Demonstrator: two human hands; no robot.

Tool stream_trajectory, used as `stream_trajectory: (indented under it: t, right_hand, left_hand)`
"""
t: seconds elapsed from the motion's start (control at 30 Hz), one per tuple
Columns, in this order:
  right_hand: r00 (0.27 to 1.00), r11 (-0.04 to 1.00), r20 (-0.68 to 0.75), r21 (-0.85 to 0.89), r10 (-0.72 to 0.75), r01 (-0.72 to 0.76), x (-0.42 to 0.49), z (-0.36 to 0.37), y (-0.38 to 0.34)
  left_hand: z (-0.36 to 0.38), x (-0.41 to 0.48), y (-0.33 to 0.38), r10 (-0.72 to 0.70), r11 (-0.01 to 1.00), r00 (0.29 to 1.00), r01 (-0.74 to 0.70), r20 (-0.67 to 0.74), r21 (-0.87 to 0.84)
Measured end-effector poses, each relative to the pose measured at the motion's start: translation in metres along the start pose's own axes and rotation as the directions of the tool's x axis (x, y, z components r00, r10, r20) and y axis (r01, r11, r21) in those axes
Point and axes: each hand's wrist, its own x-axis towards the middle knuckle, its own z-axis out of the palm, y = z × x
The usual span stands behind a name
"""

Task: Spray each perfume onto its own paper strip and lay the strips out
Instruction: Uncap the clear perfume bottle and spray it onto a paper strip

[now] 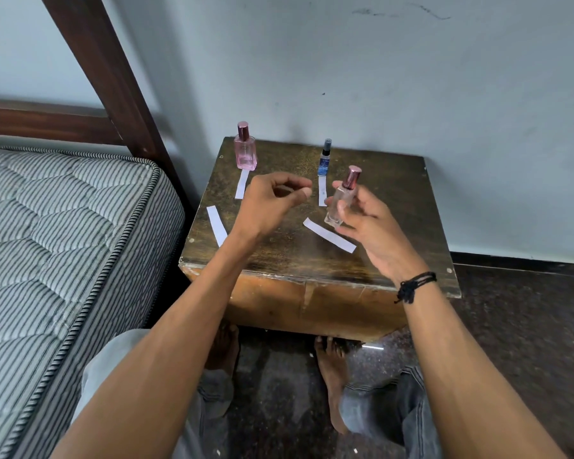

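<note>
**Q:** Where is the bottle in play, and how do you hold it?

**A:** The clear perfume bottle point(340, 202) is off the desk, in your right hand point(368, 226). Your fingers wrap its lower body. The bottle is slightly tilted and its rose-metal cap is on. The low grip probably leaves the cap free for the other hand. Your left hand point(272, 200) hovers just beside it, fingers curled, thumb near forefinger, nothing visible in it. Judgement: it is set to pull the cap.

**Q:** And the strips?

**A:** Four lie flat. The first strip point(242, 183) sits just in front of the pink bottle point(245, 150), and the second strip point(322, 193) just in front of the small blue spray bottle point(325, 159). Each is paired with a scent, likely to avoid mix-ups. The loose strip point(328, 239) lies below the held bottle and is probably its target. The fourth strip point(216, 225) is near the desk's left edge.

**Q:** Surface, room?

**A:** A worn dark wooden desk point(395, 200), scuffed at the edges, stands against a pale, marked wall point(378, 77). A striped mattress point(63, 226) and a dark bed frame point(113, 77) are on the left, with a dark speckled floor point(511, 326) below.
</note>
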Motion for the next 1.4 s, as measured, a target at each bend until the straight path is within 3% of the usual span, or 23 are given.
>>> stream_trajectory:
  t: [0.23,0.5,0.77,0.93,1.0,1.1,1.4]
  right_hand:
    - [0.979,0.999,0.201,-0.031,0.023,-0.017,0.008,0.002,-0.002]
    - [0.955,0.988,0.289,-0.150,0.061,-0.018,0.009,0.000,0.004]
    - [0.949,0.973,0.304,-0.229,0.081,-0.010,0.009,0.001,0.004]
    - [0.947,0.963,0.309,-0.270,0.089,-0.003,0.010,0.000,0.005]
    - [0.952,0.965,0.295,-0.264,0.077,0.004,0.010,0.000,0.004]
    - [0.959,0.969,0.276,-0.248,0.056,0.015,0.011,-0.001,0.004]
    - [0.970,0.986,0.242,-0.167,0.024,0.017,0.012,-0.003,0.004]
  left_hand:
    - [0.000,-0.004,0.012,0.078,0.986,0.995,-0.066,0.068,-0.156]
    - [0.002,-0.003,0.012,0.132,0.961,0.984,-0.098,0.118,-0.258]
    - [0.001,-0.001,0.008,0.150,0.964,0.989,-0.142,0.018,-0.225]
    - [-0.004,0.004,0.006,0.113,0.954,0.985,-0.143,-0.127,-0.262]
    - [-0.007,0.007,0.004,0.082,0.969,0.974,-0.128,-0.212,-0.212]
    - [-0.013,0.011,-0.002,0.041,0.999,0.950,-0.042,-0.311,0.001]
    - [-0.017,0.011,-0.014,-0.128,0.923,0.953,0.216,-0.276,0.318]
